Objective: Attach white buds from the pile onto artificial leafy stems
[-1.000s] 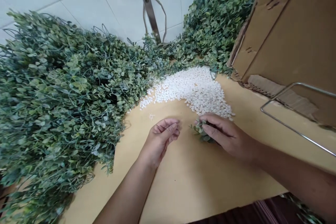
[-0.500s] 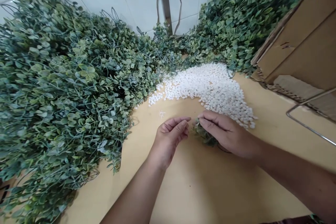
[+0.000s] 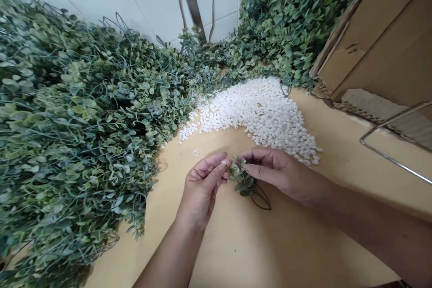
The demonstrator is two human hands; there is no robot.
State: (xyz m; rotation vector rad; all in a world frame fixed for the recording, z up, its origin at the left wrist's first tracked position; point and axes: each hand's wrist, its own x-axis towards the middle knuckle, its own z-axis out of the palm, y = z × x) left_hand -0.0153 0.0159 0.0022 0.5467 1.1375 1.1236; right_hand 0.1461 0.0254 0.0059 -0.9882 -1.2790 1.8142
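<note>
Between my hands is a small artificial leaf sprig (image 3: 245, 183), with a dark wire loop (image 3: 263, 199) hanging from its lower end. My right hand (image 3: 283, 174) pinches the sprig's upper leaves between thumb and fingers. At the sprig's left end, my left hand (image 3: 202, 182) is closed, thumb against forefinger, on its thin stem. A pale spot shows at the left fingertips; whether it is a small white piece or the nail, I cannot tell. Just beyond both hands lies a curved heap of small white pieces (image 3: 259, 105) on the tan tabletop (image 3: 216, 252).
Piled green artificial foliage (image 3: 84, 121) fills the left side, and more foliage (image 3: 280, 22) stands at the back right. A cardboard box (image 3: 381, 40) and a bent metal rod (image 3: 398, 159) are on the right. Several thin white bits (image 3: 197, 152) lie beyond my left hand. A flat strip with cord (image 3: 192, 2) leans against the tiled wall.
My left fingers have closed on the sprig's stem end, where before they were apart from it. The sprig now shows more fully, its wire loop visible. The whole view has shifted slightly.
</note>
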